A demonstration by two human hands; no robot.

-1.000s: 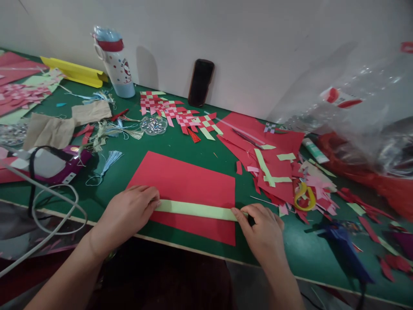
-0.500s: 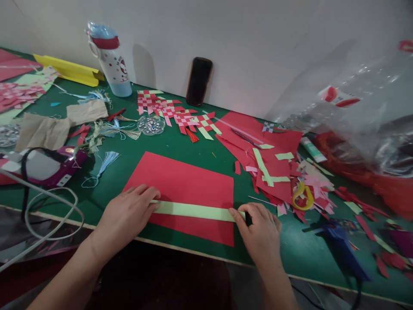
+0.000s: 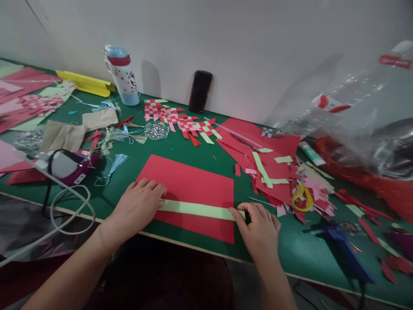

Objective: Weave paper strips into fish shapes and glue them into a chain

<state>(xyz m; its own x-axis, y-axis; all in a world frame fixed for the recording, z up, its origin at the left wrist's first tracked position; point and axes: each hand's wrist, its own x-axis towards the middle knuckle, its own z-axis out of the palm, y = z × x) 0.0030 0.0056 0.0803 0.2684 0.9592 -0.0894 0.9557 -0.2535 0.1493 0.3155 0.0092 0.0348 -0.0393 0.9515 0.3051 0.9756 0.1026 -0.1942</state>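
Note:
A red paper sheet lies on the green table near its front edge. A light green paper strip runs across the sheet from left to right. My left hand lies flat on the sheet's left part, fingers stretched out and fingertips on the strip's left end. My right hand is curled at the sheet's right edge, thumb and fingers pinched on the strip's right end. A small dark thing shows between its fingers.
Yellow-handled scissors sit in a heap of red and green paper scraps to the right, with a blue glue gun nearer the edge. Woven paper pieces, a phone and a bottle stand behind. A cable loops at left.
The view has shifted a little. Both hands stay on the ends of the green strip, and the left fingers have crept slightly further onto the red sheet.

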